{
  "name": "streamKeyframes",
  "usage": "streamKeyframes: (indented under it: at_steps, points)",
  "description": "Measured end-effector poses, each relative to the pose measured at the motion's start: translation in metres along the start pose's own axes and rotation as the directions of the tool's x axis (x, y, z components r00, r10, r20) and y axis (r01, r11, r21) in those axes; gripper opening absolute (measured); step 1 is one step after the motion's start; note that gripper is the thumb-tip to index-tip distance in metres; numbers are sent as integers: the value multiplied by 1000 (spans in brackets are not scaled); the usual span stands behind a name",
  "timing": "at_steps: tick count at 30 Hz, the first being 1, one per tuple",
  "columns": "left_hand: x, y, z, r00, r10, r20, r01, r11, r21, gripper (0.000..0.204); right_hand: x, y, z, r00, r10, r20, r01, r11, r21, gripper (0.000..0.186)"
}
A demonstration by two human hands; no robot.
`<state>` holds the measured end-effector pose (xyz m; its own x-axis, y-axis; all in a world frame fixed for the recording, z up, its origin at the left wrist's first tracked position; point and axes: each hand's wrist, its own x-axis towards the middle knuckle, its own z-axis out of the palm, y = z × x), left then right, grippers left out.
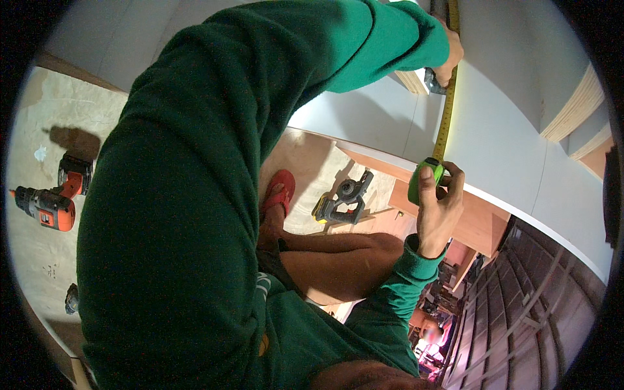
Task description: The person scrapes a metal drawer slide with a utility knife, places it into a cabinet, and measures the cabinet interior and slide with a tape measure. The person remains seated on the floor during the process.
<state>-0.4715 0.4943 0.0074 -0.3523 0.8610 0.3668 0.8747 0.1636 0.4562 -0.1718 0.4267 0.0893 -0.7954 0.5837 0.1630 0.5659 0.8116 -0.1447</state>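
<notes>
My right hand (439,218) grips a green tape measure (422,182), thumb on its case. The yellow blade (444,123) is pulled out along a pale grey-white panel (494,143) toward the top edge. My left arm, in a green sleeve, reaches across to the far side, and my left hand (450,57) is closed beside the blade. A dark grey thing (434,82) shows under its fingers; its kind is hidden. Next to it is the cut end of a light wooden piece (413,81).
An orange and black cordless drill (55,201) lies on the floor at left. A black and yellow power tool (344,198) lies near my foot in a red flip-flop (279,192). Plywood-edged panels (575,110) stand at right. Another person (429,328) is in the background.
</notes>
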Motion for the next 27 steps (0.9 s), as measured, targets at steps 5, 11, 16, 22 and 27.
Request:
streamKeyframes:
  at_steps: [5,11,16,22,27]
  points:
    - [0,2,1,999,10,-37,-10,1000,0,55,-1,0,0,1000,4,2,-5,1000,20,61]
    - [8,-1,4,1000,-28,-14,28,999,18,58,4,3,5,1000,21,-11,-20,999,26,60]
    - [13,-2,6,999,-37,1,37,999,26,58,4,2,5,999,46,-4,-46,998,44,60]
    - [18,-2,9,999,-35,-5,35,998,51,58,4,0,5,999,52,-2,-52,997,48,60]
    - [13,-2,5,1000,-9,-10,10,999,38,56,5,0,5,999,47,0,-47,998,43,60]
